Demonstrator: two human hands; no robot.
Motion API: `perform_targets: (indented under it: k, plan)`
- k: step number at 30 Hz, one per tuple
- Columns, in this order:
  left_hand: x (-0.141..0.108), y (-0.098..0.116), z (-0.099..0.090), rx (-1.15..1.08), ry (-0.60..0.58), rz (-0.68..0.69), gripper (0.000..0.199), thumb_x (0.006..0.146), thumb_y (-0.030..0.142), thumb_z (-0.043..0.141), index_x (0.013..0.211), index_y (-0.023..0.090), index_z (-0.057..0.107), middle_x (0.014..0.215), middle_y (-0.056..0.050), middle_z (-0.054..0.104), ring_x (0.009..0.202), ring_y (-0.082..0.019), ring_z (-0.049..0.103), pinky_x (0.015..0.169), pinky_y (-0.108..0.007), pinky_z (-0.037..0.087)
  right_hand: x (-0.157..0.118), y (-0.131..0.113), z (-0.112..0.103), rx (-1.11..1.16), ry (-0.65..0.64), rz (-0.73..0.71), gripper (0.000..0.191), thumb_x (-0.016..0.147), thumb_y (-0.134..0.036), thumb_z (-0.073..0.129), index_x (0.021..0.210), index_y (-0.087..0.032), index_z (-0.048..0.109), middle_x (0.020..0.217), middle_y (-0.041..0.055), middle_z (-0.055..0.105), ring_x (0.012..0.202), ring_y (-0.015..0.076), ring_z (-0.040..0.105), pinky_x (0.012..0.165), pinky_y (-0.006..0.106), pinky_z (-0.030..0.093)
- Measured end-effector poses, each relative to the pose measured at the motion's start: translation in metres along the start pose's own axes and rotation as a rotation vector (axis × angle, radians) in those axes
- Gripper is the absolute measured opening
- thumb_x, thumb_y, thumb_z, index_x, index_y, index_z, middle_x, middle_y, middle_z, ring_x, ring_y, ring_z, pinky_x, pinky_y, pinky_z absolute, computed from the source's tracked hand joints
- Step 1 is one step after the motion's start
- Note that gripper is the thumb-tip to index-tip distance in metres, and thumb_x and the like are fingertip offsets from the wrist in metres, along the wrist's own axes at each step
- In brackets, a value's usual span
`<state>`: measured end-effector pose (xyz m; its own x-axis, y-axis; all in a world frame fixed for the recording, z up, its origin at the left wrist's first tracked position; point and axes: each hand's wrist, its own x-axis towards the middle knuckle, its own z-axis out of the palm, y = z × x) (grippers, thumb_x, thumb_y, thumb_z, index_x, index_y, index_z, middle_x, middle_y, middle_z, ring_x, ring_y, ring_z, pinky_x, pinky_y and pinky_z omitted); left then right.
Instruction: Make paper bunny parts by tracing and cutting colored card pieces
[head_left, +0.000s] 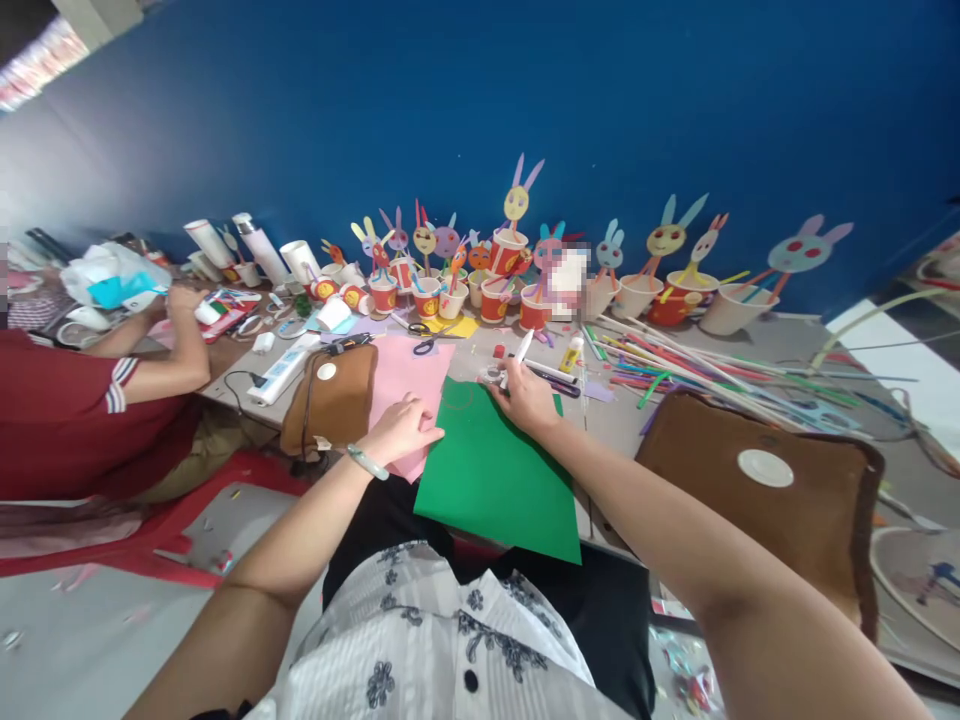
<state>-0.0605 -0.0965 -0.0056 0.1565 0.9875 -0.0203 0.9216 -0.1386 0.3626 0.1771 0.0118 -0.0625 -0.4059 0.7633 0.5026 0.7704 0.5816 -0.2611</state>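
Note:
A sheet of green paper (502, 470) lies in front of me, its near end hanging past the table edge. A faint rounded outline shows near its top left corner. My right hand (525, 395) rests at the green sheet's upper right and is closed around a white pen (523, 345), which points upward. My left hand (405, 432), with a bracelet at the wrist, lies over a pink sheet (409, 365) beside the green one. Its fingers are apart, the thumb by the green edge, and it holds nothing. Scissors (425, 346) lie at the pink sheet's top.
Paper cups with rabbit figures (510, 240) line the blue wall. Coloured sticks (675, 355) and a brown cushion (750, 490) are on the right; a yellow glue bottle (571, 354) is nearer. Leftward are another brown cushion (337, 395), a power strip (285, 368) and a person in red (82, 410).

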Motion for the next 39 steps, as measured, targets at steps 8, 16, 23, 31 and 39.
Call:
perform_targets:
  k: [8, 16, 23, 31, 39]
  plan:
    - [-0.012, 0.016, 0.021, -0.017, 0.173, -0.106, 0.03, 0.08, 0.044, 0.075, 0.078, 0.016, 0.064, 0.09, -0.007, 0.061, 0.091, -0.022, 0.06, 0.084, -0.035, 0.048, 0.001, -0.002, -0.001, 0.022, -0.014, 0.033, 0.035, 0.097, -0.042, 0.046, 0.117, -0.014, 0.052, 0.109, 0.0167, 0.069, 0.096, 0.0282, 0.066, 0.07, 0.032, 0.045]
    - [-0.009, 0.008, 0.025, -0.108, 0.243, -0.102, 0.023, 0.083, 0.019, 0.067, 0.068, 0.019, 0.051, 0.074, 0.0, 0.056, 0.076, -0.016, 0.055, 0.073, -0.029, 0.043, 0.001, -0.005, -0.006, 0.01, -0.038, 0.065, 0.04, 0.098, -0.046, 0.044, 0.119, -0.014, 0.053, 0.11, 0.017, 0.07, 0.095, 0.0287, 0.068, 0.068, 0.032, 0.046]
    - [-0.015, -0.012, 0.011, -0.058, 0.351, -0.133, 0.026, 0.086, 0.009, 0.054, 0.073, 0.023, 0.037, 0.072, 0.001, 0.049, 0.074, -0.018, 0.054, 0.071, -0.029, 0.043, -0.001, -0.006, -0.008, -0.018, -0.033, 0.079, 0.039, 0.097, -0.045, 0.045, 0.122, -0.015, 0.053, 0.11, 0.0157, 0.07, 0.091, 0.0274, 0.068, 0.067, 0.032, 0.046]
    - [-0.022, -0.021, 0.002, 0.037, 0.398, -0.17, 0.016, 0.088, 0.008, 0.046, 0.08, 0.022, 0.043, 0.082, -0.005, 0.057, 0.084, -0.022, 0.06, 0.078, -0.034, 0.046, 0.0, -0.004, -0.006, -0.017, -0.034, 0.062, 0.037, 0.097, -0.045, 0.045, 0.118, -0.016, 0.054, 0.104, 0.015, 0.07, 0.09, 0.027, 0.068, 0.064, 0.031, 0.045]
    - [-0.022, -0.017, -0.002, 0.246, 0.352, -0.277, 0.015, 0.098, 0.016, 0.038, 0.098, 0.019, 0.052, 0.101, -0.011, 0.064, 0.093, -0.024, 0.066, 0.078, -0.033, 0.05, -0.001, -0.005, -0.007, 0.007, -0.046, 0.07, 0.035, 0.096, -0.043, 0.047, 0.116, -0.016, 0.053, 0.107, 0.0148, 0.069, 0.093, 0.0269, 0.067, 0.064, 0.03, 0.043]
